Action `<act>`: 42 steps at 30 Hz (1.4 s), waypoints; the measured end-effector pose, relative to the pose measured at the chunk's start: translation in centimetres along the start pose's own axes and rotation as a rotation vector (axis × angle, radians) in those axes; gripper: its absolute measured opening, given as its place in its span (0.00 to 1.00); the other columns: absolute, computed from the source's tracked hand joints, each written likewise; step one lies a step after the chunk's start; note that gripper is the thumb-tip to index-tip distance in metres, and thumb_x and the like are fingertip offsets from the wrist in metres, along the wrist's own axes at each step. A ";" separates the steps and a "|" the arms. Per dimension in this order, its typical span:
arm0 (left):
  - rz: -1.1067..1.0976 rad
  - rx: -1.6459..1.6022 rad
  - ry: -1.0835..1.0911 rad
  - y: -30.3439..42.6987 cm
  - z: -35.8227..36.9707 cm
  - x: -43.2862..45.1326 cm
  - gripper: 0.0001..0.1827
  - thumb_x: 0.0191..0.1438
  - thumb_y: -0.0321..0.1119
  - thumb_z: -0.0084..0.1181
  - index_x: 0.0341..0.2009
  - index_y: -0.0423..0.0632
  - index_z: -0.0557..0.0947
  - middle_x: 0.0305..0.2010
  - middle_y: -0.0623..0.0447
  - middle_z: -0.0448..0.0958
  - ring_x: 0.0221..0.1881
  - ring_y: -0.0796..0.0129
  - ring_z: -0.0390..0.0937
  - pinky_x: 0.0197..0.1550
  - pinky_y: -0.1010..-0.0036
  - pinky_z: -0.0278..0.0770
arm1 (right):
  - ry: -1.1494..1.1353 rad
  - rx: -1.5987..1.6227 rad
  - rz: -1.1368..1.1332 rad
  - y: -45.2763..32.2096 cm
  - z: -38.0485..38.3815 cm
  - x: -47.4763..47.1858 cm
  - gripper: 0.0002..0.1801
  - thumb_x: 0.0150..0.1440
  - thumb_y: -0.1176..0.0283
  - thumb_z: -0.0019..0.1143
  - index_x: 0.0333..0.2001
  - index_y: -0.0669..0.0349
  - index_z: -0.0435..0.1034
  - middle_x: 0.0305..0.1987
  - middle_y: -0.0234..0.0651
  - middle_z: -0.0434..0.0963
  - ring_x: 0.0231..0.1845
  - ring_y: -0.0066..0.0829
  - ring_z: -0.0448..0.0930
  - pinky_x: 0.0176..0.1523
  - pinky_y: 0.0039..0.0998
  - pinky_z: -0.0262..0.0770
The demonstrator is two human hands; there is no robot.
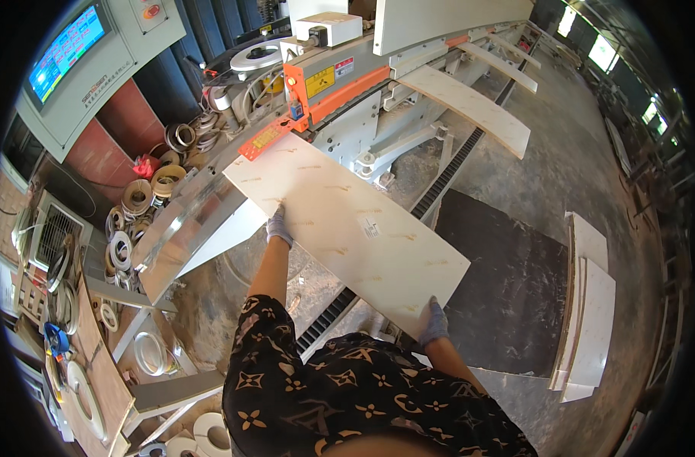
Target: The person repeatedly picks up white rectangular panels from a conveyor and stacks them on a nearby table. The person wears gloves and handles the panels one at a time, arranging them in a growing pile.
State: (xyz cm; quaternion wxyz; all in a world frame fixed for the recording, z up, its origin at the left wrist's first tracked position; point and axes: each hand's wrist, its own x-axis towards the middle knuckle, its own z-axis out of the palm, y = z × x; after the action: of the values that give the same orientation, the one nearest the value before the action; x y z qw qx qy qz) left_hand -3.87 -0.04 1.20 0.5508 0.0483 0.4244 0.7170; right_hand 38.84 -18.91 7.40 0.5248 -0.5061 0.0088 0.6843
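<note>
A long pale panel (347,228), printed with small marks and bearing a paper label, lies slantwise before me. My left hand (279,227), in a grey work glove, grips its near long edge, thumb on top. My gloved right hand (434,323) holds the corner at its near right end, thumb on top. The fingers of both hands are hidden under the panel. Its far left end reaches the infeed of an edge banding machine (347,91), by the orange guard plate (267,137).
Another panel (467,108) rests on the machine's side supports. Stacked white panels (590,320) stand beside a dark board (502,285) on the right. Rolls of edge banding (137,197) crowd the left, below a control cabinet (119,63). A black roller track (450,171) crosses the floor.
</note>
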 end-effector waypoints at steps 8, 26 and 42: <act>0.010 0.158 0.028 -1.0 1.6 2.1 0.27 0.53 0.46 0.46 0.54 0.45 0.64 0.51 0.49 0.68 0.47 0.58 0.69 0.48 0.64 0.68 | 0.081 0.071 -0.089 -0.3 0.3 0.9 0.25 0.54 0.56 0.46 0.49 0.63 0.60 0.47 0.42 0.68 0.42 0.43 0.73 0.40 0.43 0.74; -0.105 0.407 -0.058 -2.0 11.0 4.4 0.21 0.48 0.51 0.47 0.40 0.51 0.74 0.36 0.56 0.74 0.40 0.67 0.70 0.42 0.66 0.69 | 0.075 0.035 -0.035 -8.7 -10.9 1.1 0.19 0.51 0.55 0.49 0.47 0.46 0.64 0.35 0.28 0.72 0.35 0.30 0.73 0.32 0.43 0.70; 0.824 1.348 -0.141 -23.7 12.3 -29.1 0.23 0.52 0.31 0.51 0.53 0.45 0.64 0.47 0.44 0.68 0.46 0.59 0.68 0.42 0.67 0.72 | 1.165 0.664 -0.333 -25.8 -68.6 -1.6 0.37 0.39 0.48 0.62 0.50 0.56 0.62 0.52 0.40 0.64 0.47 0.40 0.67 0.38 0.41 0.69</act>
State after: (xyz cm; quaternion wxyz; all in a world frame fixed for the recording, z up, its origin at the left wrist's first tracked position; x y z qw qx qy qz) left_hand 31.83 -16.60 4.90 0.1189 0.5699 0.6792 0.4469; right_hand 104.36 -45.75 -11.52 0.6599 -0.5982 0.4207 0.1722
